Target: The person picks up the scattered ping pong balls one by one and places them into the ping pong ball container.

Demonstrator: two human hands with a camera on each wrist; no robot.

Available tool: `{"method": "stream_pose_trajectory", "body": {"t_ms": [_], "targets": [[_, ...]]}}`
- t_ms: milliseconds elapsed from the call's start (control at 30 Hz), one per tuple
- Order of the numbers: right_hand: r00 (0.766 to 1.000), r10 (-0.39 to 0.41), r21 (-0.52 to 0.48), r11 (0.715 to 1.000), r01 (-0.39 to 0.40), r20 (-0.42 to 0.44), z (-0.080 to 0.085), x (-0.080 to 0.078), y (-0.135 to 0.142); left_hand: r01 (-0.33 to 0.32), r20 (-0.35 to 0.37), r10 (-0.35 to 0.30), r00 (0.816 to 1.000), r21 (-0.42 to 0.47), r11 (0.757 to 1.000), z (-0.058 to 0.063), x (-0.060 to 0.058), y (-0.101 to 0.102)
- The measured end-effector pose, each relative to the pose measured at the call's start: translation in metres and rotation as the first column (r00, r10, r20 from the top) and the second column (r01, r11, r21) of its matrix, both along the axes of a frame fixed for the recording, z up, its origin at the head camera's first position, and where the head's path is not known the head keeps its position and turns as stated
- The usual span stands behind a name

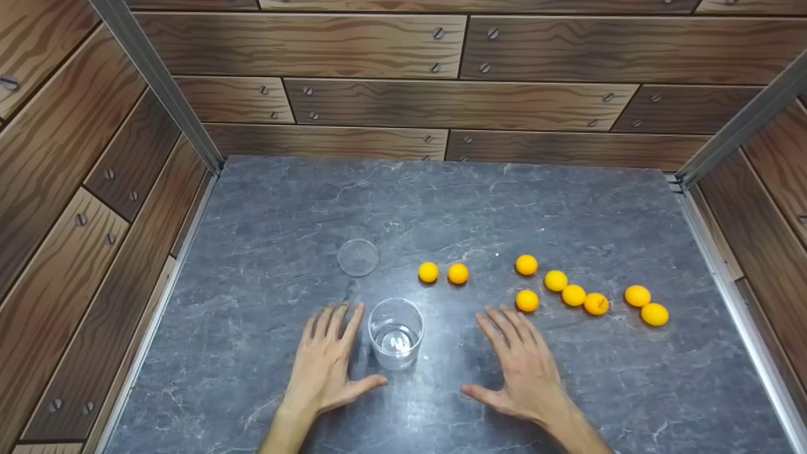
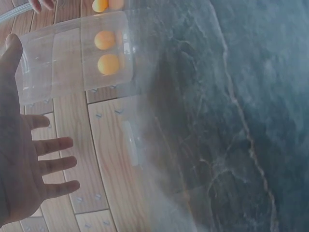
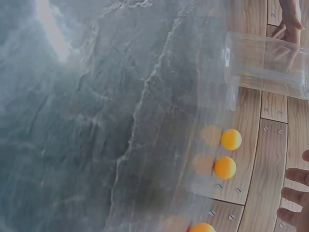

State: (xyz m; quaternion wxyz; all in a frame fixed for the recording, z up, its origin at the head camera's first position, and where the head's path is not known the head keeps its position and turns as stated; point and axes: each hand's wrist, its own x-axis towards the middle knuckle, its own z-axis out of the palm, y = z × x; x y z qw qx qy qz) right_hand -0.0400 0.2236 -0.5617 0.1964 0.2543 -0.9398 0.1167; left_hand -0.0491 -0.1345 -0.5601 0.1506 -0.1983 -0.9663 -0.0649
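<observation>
A clear, open-topped plastic jar (image 1: 396, 334) stands upright on the dark marbled table. Just left of it is my left hand (image 1: 325, 366), fingers straight and spread, thumb out towards the jar's base. It holds nothing, and the left wrist view also shows this hand (image 2: 24, 169) beside the jar (image 2: 58, 63). On the other side, my right hand (image 1: 526, 369) is spread and holds nothing, well apart from the jar. Beyond its fingertips lies an orange ball (image 1: 527, 301). A round clear lid (image 1: 358, 257) lies flat behind the jar.
Two orange balls (image 1: 428, 272) sit behind the jar to the right. Several more (image 1: 574, 295) are scattered on the right half of the table. Wood-patterned walls (image 1: 372, 47) with metal corner posts (image 1: 157, 82) enclose the back and sides.
</observation>
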Motion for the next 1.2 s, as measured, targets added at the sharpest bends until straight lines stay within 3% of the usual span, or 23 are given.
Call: {"method": "stream_pose_trajectory", "body": {"t_ms": [700,1200], "targets": [[0.996,0.087,0.006,0.996,-0.087,0.009,-0.020,-0.029,-0.052,0.063,0.064,-0.064,0.996,0.024,0.998,-0.006,-0.019,0.012],[0.987,0.156,0.026,0.987,-0.157,0.045,-0.023,-0.040,-0.069,0.095,0.038,-0.096,0.995,0.038,0.995,-0.013,-0.029,0.013]]}}
